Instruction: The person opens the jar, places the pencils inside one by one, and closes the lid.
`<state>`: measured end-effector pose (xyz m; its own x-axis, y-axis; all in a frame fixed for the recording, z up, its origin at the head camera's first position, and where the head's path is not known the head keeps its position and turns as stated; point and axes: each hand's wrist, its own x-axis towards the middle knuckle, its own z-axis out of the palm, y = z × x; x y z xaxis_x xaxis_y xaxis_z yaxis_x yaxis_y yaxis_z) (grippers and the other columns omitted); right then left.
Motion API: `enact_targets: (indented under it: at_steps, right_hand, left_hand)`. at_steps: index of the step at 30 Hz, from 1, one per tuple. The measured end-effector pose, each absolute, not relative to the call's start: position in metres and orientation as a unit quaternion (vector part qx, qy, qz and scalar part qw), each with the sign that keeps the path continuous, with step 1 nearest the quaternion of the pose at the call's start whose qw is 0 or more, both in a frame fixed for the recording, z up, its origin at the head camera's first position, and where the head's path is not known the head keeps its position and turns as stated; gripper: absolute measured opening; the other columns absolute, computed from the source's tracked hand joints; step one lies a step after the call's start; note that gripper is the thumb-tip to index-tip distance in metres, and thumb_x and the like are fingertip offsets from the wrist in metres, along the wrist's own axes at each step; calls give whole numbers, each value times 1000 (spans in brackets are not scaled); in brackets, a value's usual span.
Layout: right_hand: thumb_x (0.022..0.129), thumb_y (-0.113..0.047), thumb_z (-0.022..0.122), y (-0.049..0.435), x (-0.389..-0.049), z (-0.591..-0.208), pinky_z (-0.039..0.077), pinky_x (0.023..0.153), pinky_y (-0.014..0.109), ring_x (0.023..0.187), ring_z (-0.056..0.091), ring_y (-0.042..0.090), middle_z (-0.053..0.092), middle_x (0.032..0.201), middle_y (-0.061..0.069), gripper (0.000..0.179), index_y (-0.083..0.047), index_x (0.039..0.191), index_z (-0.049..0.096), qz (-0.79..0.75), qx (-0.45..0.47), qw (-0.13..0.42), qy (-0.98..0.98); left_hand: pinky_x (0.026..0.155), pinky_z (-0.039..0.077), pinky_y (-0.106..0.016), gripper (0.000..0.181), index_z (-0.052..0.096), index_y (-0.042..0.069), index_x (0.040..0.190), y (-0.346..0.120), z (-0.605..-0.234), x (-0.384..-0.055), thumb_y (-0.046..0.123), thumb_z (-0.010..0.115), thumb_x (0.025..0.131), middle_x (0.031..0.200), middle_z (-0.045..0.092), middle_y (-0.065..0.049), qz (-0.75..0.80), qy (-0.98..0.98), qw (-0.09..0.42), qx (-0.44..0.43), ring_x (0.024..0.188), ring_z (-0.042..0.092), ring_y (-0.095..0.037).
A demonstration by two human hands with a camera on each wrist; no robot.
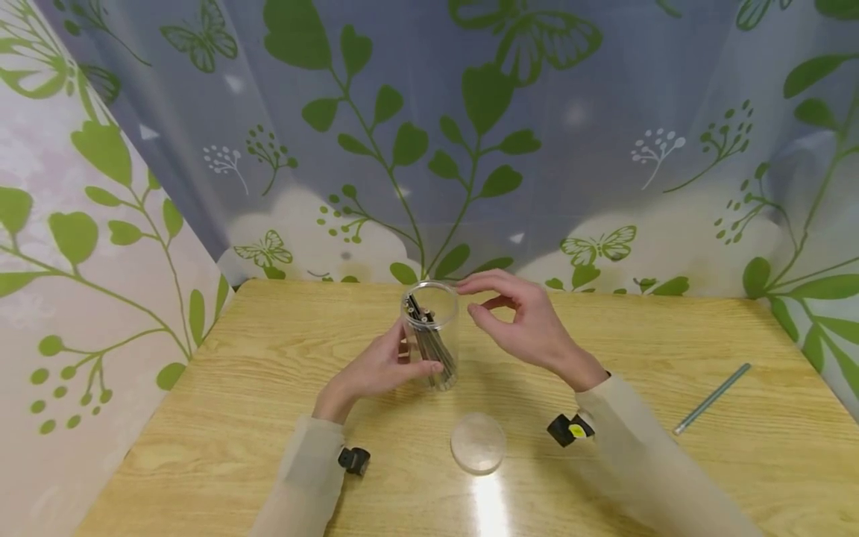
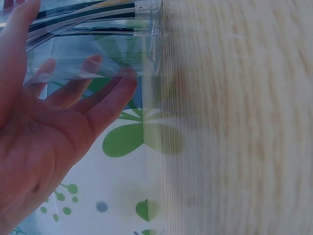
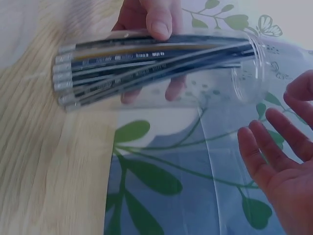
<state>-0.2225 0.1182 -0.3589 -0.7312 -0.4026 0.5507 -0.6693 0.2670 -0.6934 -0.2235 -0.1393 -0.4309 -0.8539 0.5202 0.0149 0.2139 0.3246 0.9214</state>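
Observation:
A clear plastic jar (image 1: 451, 335) stands upright on the wooden table, its round mouth uncovered. My left hand (image 1: 376, 367) holds it from the left, with the thumb across the front and the other fingers behind. Several dark pencils (image 3: 151, 66) lean inside, their silver-banded ends down at the jar's base; one among them shows a yellowish stripe. My right hand (image 1: 523, 317) hovers at the right of the mouth, fingers loosely bent, the index fingertip right at the rim. It grips nothing. In the right wrist view its fingers spread beside the jar's mouth.
A round clear lid (image 1: 478, 444) lies flat on the table (image 1: 302, 321), in front of the jar. Off to the right lies a single grey-green pencil (image 1: 713, 399). A leaf-patterned curtain (image 1: 429, 149) hangs along the table's back edge, with another at the left side.

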Motion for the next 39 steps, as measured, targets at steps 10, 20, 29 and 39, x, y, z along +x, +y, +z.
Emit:
enact_targets:
  at_steps: [10,20,29,39]
  right_hand:
    - [91,-1,72,166,-204,-366,62,81,22,104,65,-1,74,114,2,30,-13,119,73,441,293,194,-826]
    - [92,-5,73,225,-181,-381,55,76,9,104,60,-9,72,115,-7,36,-14,127,70,396,202,215,-869]
    - [96,-15,72,263,-171,-394,50,72,1,98,53,-21,71,116,-1,37,-13,132,67,376,122,205,-895]
    - [99,-28,66,310,-166,-411,45,61,2,91,49,-24,68,120,27,46,-5,139,58,334,18,159,-929]
  left_hand:
    - [114,50,-44,83,26,24,159,-139,-432,-223,22,77,94,145,54,-10,533,799,147,239,133,58,-32]
    - [116,49,-46,85,26,25,161,-140,-433,-222,26,78,93,148,52,-9,523,808,142,230,136,55,-33]
    - [116,49,-45,84,26,27,160,-140,-432,-222,26,77,93,146,54,-8,523,808,142,230,135,56,-32]
    - [116,48,-46,85,25,27,161,-141,-433,-223,26,77,93,149,52,-9,526,806,143,231,137,55,-33]
